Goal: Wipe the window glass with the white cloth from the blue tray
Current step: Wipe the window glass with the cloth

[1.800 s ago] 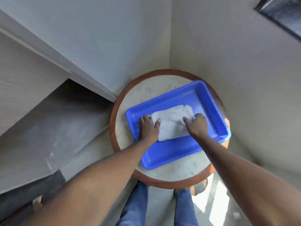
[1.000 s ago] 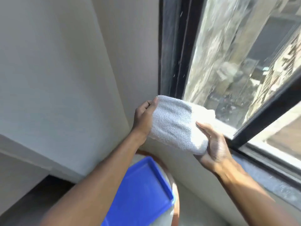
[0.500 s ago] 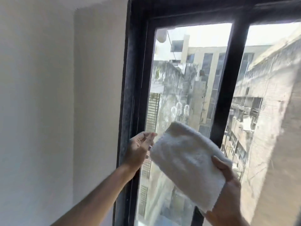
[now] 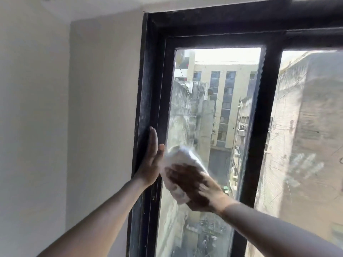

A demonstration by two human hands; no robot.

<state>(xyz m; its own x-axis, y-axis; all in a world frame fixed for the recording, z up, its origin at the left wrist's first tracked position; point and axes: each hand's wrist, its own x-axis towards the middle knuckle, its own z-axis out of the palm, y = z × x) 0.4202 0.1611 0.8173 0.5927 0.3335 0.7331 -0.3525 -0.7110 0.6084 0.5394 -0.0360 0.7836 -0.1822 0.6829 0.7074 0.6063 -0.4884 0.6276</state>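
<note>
The white cloth [image 4: 178,160] is folded and blurred with motion, pressed flat against the left pane of the window glass [image 4: 213,112]. My right hand [image 4: 193,184] lies spread over the cloth and holds it to the glass. My left hand [image 4: 152,158] is flat with fingers straight, its palm resting on the black window frame [image 4: 148,86] just left of the cloth, holding nothing. The blue tray is out of view.
A black upright bar [image 4: 259,117] divides the left pane from a second pane [image 4: 306,136] on the right, which has smears. A plain pale wall [image 4: 83,117] runs left of the frame. Buildings show outside.
My right hand has pushed the cloth flat onto the left pane. My left hand has let go of it and come to rest on the frame. The view has tilted up.
</note>
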